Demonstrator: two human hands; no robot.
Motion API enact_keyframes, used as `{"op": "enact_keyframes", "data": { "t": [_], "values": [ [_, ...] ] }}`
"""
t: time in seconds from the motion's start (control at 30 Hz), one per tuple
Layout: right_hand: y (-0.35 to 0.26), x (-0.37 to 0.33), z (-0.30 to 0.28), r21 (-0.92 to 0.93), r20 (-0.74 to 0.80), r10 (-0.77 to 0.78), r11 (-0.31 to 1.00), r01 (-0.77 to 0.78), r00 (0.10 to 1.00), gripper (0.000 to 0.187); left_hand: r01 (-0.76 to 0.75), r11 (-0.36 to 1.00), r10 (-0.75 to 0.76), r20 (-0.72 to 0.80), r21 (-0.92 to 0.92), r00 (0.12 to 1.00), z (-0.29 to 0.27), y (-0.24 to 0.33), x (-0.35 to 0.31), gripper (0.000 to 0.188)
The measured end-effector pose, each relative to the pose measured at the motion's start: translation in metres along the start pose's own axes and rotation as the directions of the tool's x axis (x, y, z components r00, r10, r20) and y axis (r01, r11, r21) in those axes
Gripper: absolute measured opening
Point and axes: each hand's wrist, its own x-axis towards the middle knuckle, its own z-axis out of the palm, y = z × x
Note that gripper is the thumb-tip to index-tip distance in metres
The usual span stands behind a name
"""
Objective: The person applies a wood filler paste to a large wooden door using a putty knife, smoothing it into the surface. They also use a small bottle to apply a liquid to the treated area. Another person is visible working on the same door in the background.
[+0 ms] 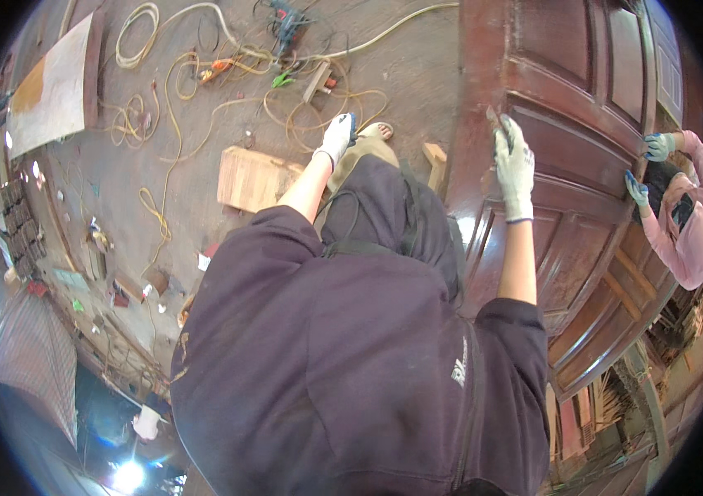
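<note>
My right hand, in a white knit glove, is at the left edge of a dark red-brown panelled wooden door. Its fingers are closed on a thin, flat, greyish piece whose kind I cannot make out; this piece meets the door's border. My left hand, gloved in white with a dark blue palm side, rests by my bent knee. Most of its fingers are turned away, so I cannot tell whether they are open or closed.
Across the door, a person in pink has both gloved hands at its far edge. A wooden block lies left of my legs. Cables, a power tool and a pale board are on the floor.
</note>
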Motion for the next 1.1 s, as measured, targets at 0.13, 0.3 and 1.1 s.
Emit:
{"op": "enact_keyframes", "data": {
  "t": [0.13, 0.3, 1.1],
  "values": [
    [0.034, -0.017, -0.004, 0.197, 0.16, 0.248, 0.941, -0.277, 0.956, 0.021, -0.139, 0.984, 0.129, 0.092, 0.11, 0.987, 0.07, 0.05, 0.039, 0.022],
    [0.039, -0.013, -0.02, 0.682, 0.263, 0.511, 0.502, -0.533, 0.818, 0.011, -0.471, 0.757, 0.519, 0.023, 0.453, 0.855, 0.211, 0.182, 0.034, 0.052],
    [0.244, 0.544, -0.199, -0.214, -0.426, 0.024, 0.969, -0.126, 0.905, 0.019, 0.011, 0.623, 0.69, -0.557, 0.782, 0.462, 0.373, 0.304, 0.062, 0.042]
  ]
}}
